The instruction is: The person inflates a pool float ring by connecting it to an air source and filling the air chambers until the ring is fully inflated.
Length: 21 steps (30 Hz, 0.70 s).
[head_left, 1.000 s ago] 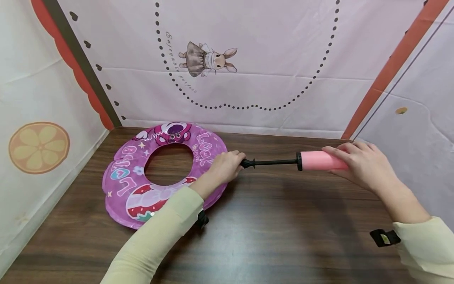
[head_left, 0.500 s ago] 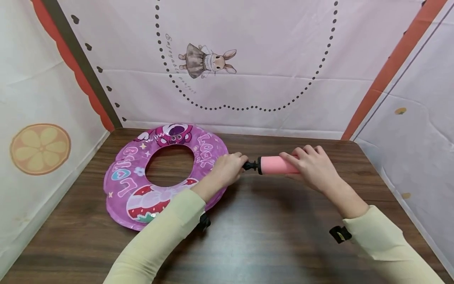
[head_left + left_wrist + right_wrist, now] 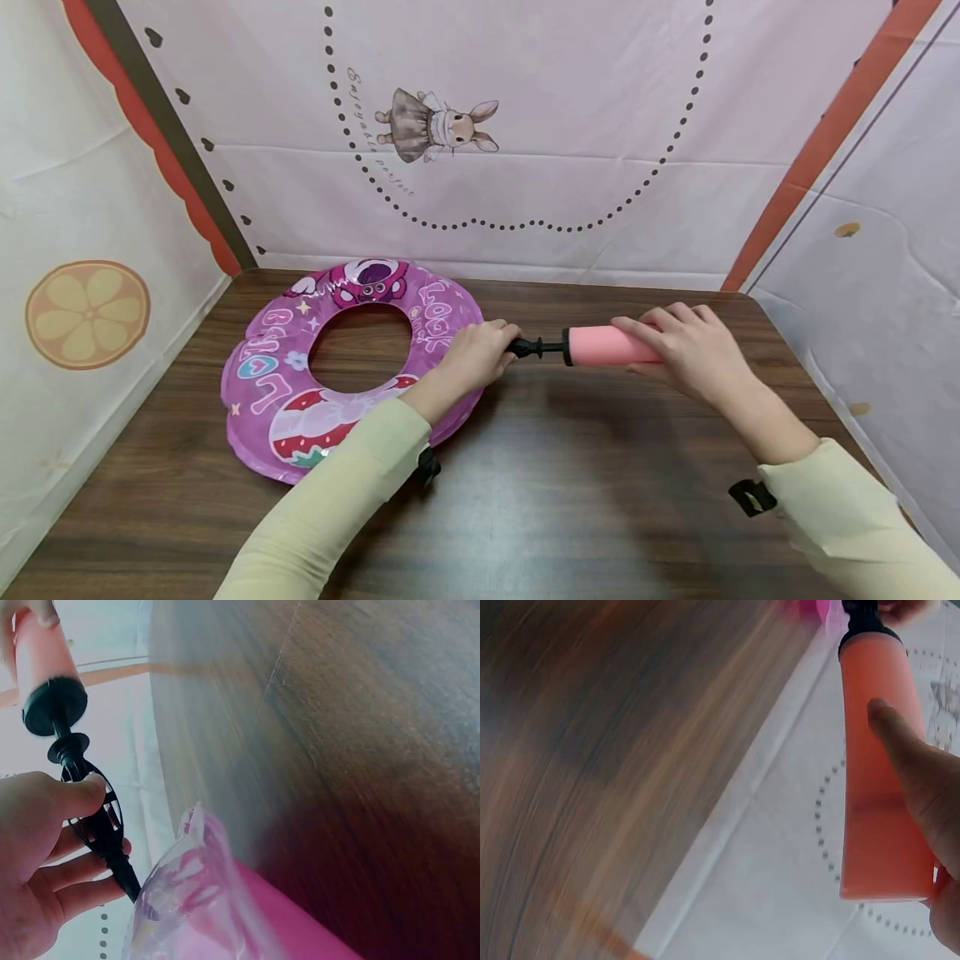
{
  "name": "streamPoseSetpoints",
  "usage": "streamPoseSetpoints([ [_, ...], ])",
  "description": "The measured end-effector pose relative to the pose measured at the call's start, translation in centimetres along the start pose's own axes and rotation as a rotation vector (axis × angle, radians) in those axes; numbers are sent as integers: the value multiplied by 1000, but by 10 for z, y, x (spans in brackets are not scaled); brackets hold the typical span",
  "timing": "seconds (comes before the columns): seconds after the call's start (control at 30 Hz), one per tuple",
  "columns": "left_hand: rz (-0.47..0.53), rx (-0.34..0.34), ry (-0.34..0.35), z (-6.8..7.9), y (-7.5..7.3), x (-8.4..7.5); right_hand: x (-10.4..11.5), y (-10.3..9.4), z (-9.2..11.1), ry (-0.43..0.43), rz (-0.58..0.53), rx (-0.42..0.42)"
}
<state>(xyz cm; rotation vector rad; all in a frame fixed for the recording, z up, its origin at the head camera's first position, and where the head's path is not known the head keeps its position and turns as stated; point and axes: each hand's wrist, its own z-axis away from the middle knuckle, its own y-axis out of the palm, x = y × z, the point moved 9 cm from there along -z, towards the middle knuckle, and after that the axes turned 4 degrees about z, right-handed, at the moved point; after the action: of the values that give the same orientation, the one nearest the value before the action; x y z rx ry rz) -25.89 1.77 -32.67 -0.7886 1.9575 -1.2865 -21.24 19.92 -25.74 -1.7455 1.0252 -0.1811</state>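
Note:
A purple inflatable swim ring (image 3: 262,367) with printed letters, a bear and strawberries lies on the brown table. My left hand (image 3: 480,354) grips the black tapered end of a hand pump (image 3: 603,346) beside the ring's right side. In the left wrist view, the black nozzle (image 3: 97,825) points into the clear plastic edge of the ring (image 3: 210,915); whether it sits inside a valve is hidden. My right hand (image 3: 697,354) holds the pink pump barrel, thumb along it in the right wrist view. A short length of black rod shows between barrel and nozzle piece.
The wood-grain table (image 3: 525,500) extends in front of the pump. Printed cloth walls (image 3: 570,100) close off the back, left and right sides. A black strap (image 3: 752,497) hangs at my right cuff, another (image 3: 427,465) under my left.
My right hand slid the pink barrel left against the black end, then drew it slightly right again, exposing some rod. The left hand and swim ring stay nearly in place.

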Motion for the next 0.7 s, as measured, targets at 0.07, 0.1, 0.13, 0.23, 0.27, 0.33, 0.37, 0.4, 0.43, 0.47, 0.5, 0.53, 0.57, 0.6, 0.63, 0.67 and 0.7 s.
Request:
streamPoseSetpoints([
  [0.07, 5, 6, -5, -1, 0, 0, -10, -6, 7, 8, -9, -2],
  [0.1, 6, 7, -6, -2, 1, 1, -16, -9, 11, 14, -13, 1],
  [0.13, 4, 7, -7, -2, 1, 1, -22, -11, 15, 22, -14, 5],
  [0.23, -4, 8, -16, -1, 0, 4, -41, -19, 28, 66, -26, 33],
  [0.27, -8, 5, -18, -1, 0, 4, -47, -21, 33, 80, -25, 41],
  [0.33, -16, -3, -18, 0, -1, 5, -56, -24, 39, 105, -22, 53],
  [0.37, -21, -7, -19, 1, -1, 5, -58, -25, 41, 112, -20, 56],
  [0.4, -24, -13, -17, 1, -1, 6, -59, -26, 42, 115, -17, 51],
  [0.43, -28, -18, -15, 1, -1, 6, -57, -25, 41, 108, -14, 44],
  [0.47, -30, -23, -10, 1, -1, 5, -53, -24, 39, 97, -13, 34],
  [0.5, -30, -29, -3, 1, -2, 4, -47, -21, 35, 80, -11, 25],
  [0.53, -28, -33, 4, 1, -2, 4, -40, -19, 30, 61, -6, 17],
  [0.57, -31, -36, 11, 1, -1, 3, -32, -15, 24, 39, 3, 10],
  [0.6, -33, -38, 18, 1, -1, 2, -24, -12, 19, 22, 13, 7],
  [0.63, -34, -41, 26, 1, -2, 1, -16, -8, 13, 8, 22, 5],
  [0.67, -37, -43, 32, 1, -2, 0, -8, -5, 7, 2, 32, 5],
  [0.7, -41, -46, 36, 1, -2, -1, -2, -2, 2, 0, 44, 10],
])
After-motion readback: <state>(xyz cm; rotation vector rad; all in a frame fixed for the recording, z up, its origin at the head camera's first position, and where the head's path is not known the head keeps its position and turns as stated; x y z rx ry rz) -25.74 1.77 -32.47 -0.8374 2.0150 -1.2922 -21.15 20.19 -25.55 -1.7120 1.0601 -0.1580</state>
